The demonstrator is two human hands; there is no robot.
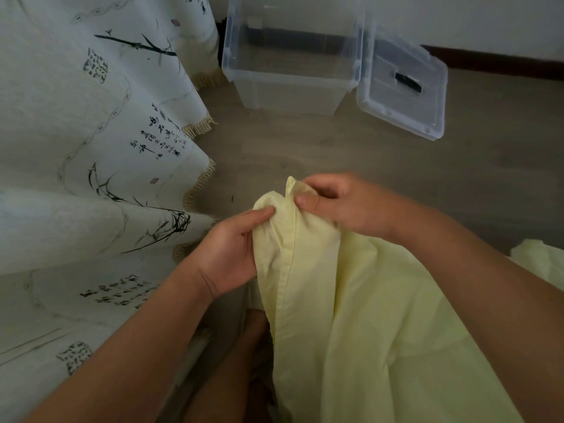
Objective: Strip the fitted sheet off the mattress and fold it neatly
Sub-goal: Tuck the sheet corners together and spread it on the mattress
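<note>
Both left hand [232, 248] and right hand [345, 206] fingers [308, 203] pinch the yellow sheet [381, 315]; printed calligraphy [161, 134] illegible.

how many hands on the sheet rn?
2. The left hand grips the yellow sheet on its left side, just below the raised corner. The right hand pinches the corner tip at the top.

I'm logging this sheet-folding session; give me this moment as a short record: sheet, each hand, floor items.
sheet: pale yellow sheet, bunched, draped down from both hands
left hand: grips the sheet's top edge
right hand: pinches the seam's tip
floor: clear bin, open; lid beside it
left of view: printed cloth with fringe
</note>
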